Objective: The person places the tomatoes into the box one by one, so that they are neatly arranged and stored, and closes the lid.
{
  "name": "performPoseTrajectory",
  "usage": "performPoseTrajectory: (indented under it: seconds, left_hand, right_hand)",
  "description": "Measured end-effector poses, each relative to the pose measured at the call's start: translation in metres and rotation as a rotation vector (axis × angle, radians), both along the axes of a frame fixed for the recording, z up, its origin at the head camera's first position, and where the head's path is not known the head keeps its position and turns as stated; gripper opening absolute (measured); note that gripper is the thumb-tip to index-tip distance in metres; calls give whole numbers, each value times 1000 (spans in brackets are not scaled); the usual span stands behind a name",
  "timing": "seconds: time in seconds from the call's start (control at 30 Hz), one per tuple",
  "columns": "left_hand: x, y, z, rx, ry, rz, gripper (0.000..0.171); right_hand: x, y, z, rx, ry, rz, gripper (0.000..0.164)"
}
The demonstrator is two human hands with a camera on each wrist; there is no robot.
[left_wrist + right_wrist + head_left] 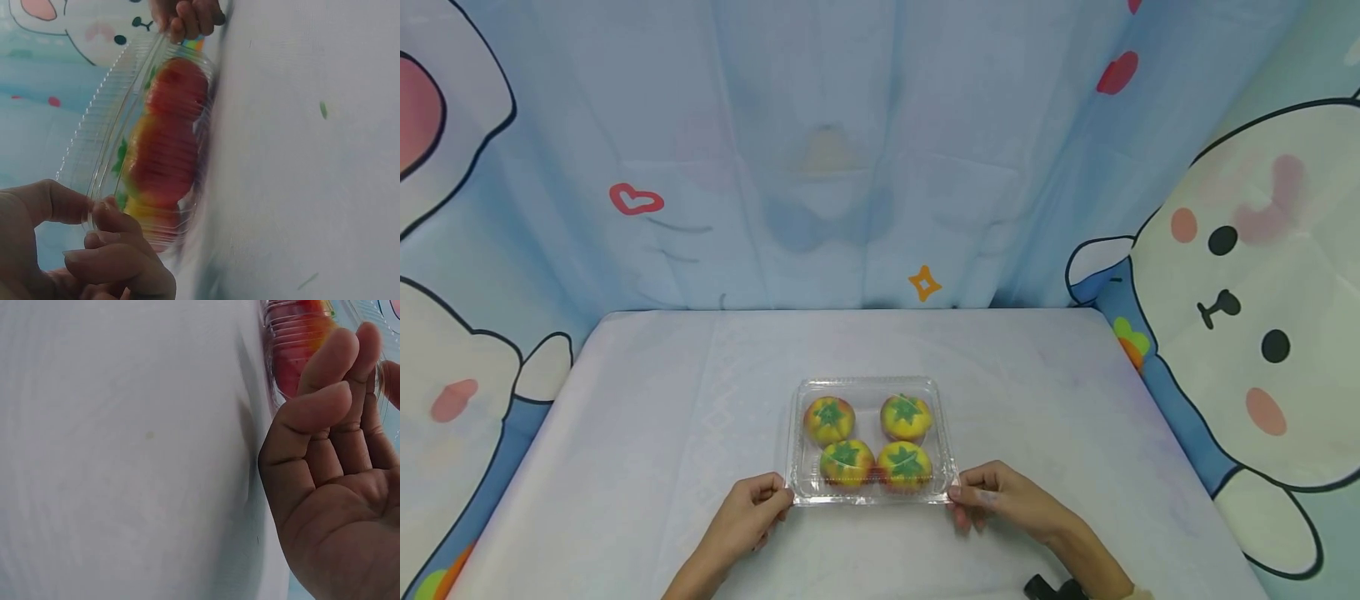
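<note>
A clear plastic clamshell box (870,492) sits near the middle of the white table, with its lid down over the base. Inside are several round red-and-yellow fruits (906,465) with green leafy tops, set in two rows. My left hand (747,515) pinches the box's rim at the near left corner, thumb against bent fingers. At the near right corner my right hand (1011,497) pinches the rim between thumb and fingers. The left wrist view shows the box (94,125) side-on, its ribbed wall over the fruits' red undersides. In the right wrist view only a box end (275,381) shows.
A white cloth covers the table (700,400). Behind it hangs a light blue curtain (820,250) with hearts and a star, and cartoon rabbit prints flank both sides. A black object (1054,588) shows by the right forearm at the bottom edge.
</note>
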State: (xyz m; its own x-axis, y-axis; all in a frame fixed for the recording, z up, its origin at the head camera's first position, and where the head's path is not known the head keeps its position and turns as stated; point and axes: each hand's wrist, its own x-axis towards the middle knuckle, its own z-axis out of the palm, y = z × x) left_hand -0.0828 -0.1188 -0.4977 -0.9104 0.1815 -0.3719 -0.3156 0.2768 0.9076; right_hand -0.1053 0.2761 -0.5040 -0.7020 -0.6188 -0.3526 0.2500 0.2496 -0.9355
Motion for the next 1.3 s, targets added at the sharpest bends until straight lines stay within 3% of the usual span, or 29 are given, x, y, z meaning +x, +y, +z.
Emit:
performPoseTrajectory:
  seconds: [0.4, 1.07, 1.23, 1.3]
  left_hand:
    - [-2, 0, -3, 63, -35, 1, 19]
    - [-5, -4, -5, 37, -34, -27, 20]
    - [-4, -9, -2, 26, -28, -60, 26]
    - [-4, -11, 1, -12, -21, -41, 27]
  right_hand:
    - [-1, 0, -2, -30, 26, -12, 44]
    - [-4, 0, -3, -7, -5, -9, 46]
    - [-4, 1, -3, 14, -3, -6, 45]
    - [-4, 3, -3, 32, 1, -1, 44]
